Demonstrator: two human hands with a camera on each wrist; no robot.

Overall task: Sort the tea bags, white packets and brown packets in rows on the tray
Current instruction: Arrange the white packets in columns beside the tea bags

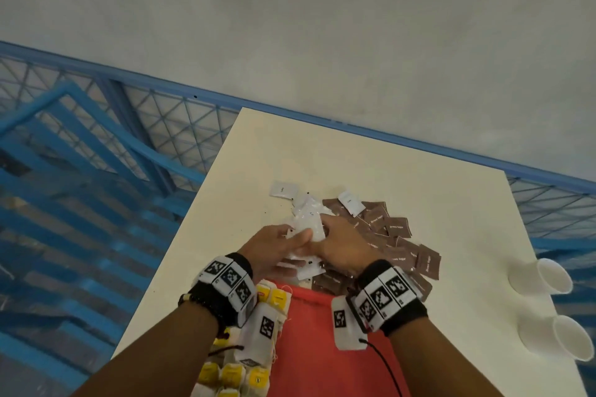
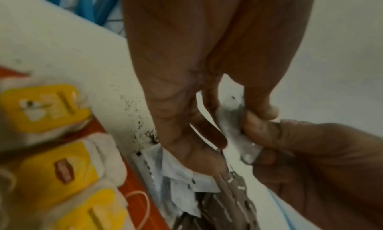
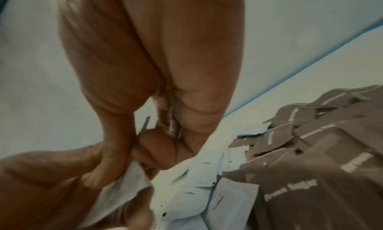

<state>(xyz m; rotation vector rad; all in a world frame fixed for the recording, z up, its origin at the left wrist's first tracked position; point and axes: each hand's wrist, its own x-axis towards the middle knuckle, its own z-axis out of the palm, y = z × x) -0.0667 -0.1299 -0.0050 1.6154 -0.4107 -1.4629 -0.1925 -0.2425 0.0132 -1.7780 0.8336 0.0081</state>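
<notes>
- Both hands meet over the middle of the white table [image 1: 403,171], right above the heap of packets.
- The left hand [image 1: 274,248] and the right hand [image 1: 342,245] are both on one white packet [image 1: 311,229]. The left wrist view shows the left thumb and the right fingertips pinching it from opposite sides [image 2: 234,135].
- The right wrist view is blurry, so the right hand looks like it's curled tight around that same packet [image 3: 126,182], but the exact finger layout is hard to call.
- The rest of the white packets [image 1: 283,188] are scattered from 12 to 10 o'clock of the hands, with some tucked under them.
- The brown packets [image 1: 398,227] are piled at 2 to 4 o'clock of the hands, overlapping each other.
- The red tray [image 1: 309,348] sits at 6 o'clock, under the wrists. Tea bags [image 1: 258,379] with yellow tags are lined up along its left side.
- Two white paper cups [image 1: 545,275] lie on their sides at the table's right edge, around 3 o'clock.
</notes>
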